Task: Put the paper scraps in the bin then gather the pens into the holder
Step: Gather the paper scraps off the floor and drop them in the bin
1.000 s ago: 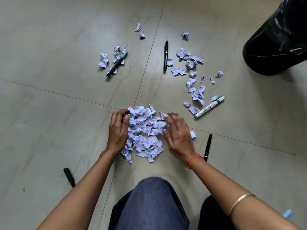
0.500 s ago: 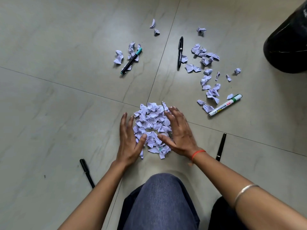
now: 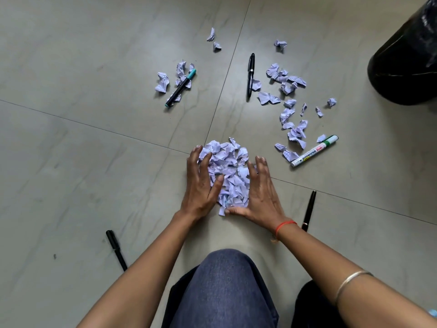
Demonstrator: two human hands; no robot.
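A heap of crumpled white paper scraps (image 3: 228,166) lies on the grey tiled floor in front of me. My left hand (image 3: 201,185) presses against its left side and my right hand (image 3: 260,197) against its right side, fingers spread, cupping the heap between them. More scraps (image 3: 289,114) are scattered to the upper right and a few (image 3: 163,81) to the upper left. Pens lie about: a teal-capped marker (image 3: 181,87), a black pen (image 3: 250,74), a white-and-green whiteboard marker (image 3: 314,150), a black pen (image 3: 309,209) beside my right wrist, another black pen (image 3: 115,248) at lower left.
A black bin (image 3: 406,62) lined with a bag stands at the upper right edge. My knee in blue denim (image 3: 224,292) fills the bottom centre. No pen holder is in view.
Both hands have squeezed the heap into a tighter pile. My right hand slid from on top of the scraps to their right side; my left hand opened and flattened against the left side.
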